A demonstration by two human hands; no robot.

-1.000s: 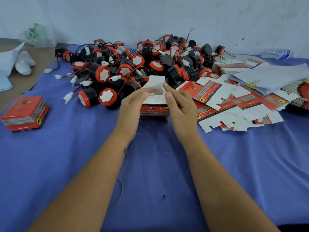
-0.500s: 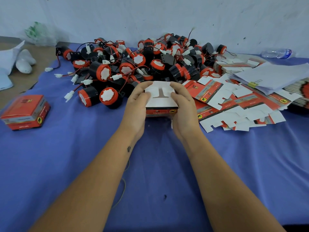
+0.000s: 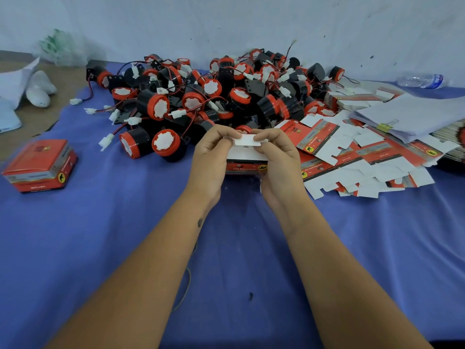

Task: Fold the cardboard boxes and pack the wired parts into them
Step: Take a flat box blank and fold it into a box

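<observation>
Covering the desk [image 3: 75, 248] is a blue cloth, running from the near edge to the white wall at the far side. Far centre: a big heap of wired parts [image 3: 214, 96], black cylinders with red caps, red/black leads and white plug connectors, several spilling out to the left. Right of the heap: a spread of flat unfolded box blanks [image 3: 352, 157], red print and white undersides, overlapping each other. Over their far right edge sits a stack of white paper [image 3: 415, 114] held by a yellow binder clip [image 3: 383, 127]. Left, well apart from the rest: one finished closed red box [image 3: 40, 165] on the cloth. Far right by the wall: a clear plastic bottle [image 3: 420, 80] lying on its side. Far left, off the cloth: white rounded objects and a green-and-white plastic bag, details unclear.

Centre, just near of the heap: the box being folded [image 3: 247, 163], red side panel facing the camera, white inner flaps on top. Left hand [image 3: 214, 159] grips its left side, right hand [image 3: 281, 162] grips its right side, both with fingers curled. Thumbs and forefingers of both meet at the top and pinch a white flap [image 3: 247, 142] between them. Whether a part is inside the box cannot be seen.
</observation>
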